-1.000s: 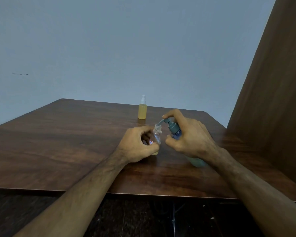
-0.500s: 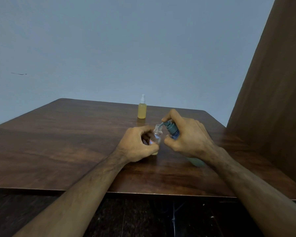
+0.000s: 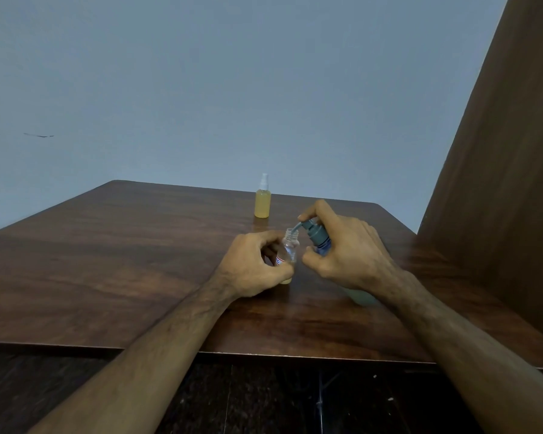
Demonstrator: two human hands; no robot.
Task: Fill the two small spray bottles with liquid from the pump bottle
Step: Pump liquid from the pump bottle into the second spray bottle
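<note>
My left hand grips a small clear spray bottle with its cap off; a little yellowish liquid shows at its base. My right hand wraps around the pump bottle, which leans toward the small one. My index finger rests on the grey pump head, and the spout tip sits right at the small bottle's open neck. The pump bottle's pale body shows below my wrist. A second small spray bottle, capped in white and full of yellow liquid, stands upright farther back on the table.
The dark wooden table has its near edge just below my forearms. A brown wooden panel rises along the right side. A plain bluish wall stands behind the table. Dark floor lies under the near edge.
The pump head and my right index finger dipped half a second ago and are now back up. Both hands and the bottles stay in place.
</note>
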